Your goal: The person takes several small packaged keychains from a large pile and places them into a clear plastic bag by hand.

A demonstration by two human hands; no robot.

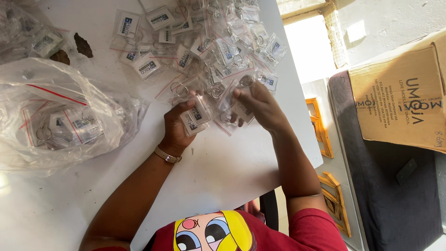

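Hands meet over the white tabletop [223, 172], just below a big heap of small clear packets [204, 42] with key rings inside. The left hand [176, 128] is closed around one clear key tag [195, 116] with a blue and white card in it, and the right hand [260, 104] pinches another small packet [239, 111] right beside it, with the two packets almost touching. A large crinkly plastic bag [60, 116] with more key tags in it lies well to the left of the hands, and a brown cardboard box [399, 97] sits far off to the right of the tabletop.
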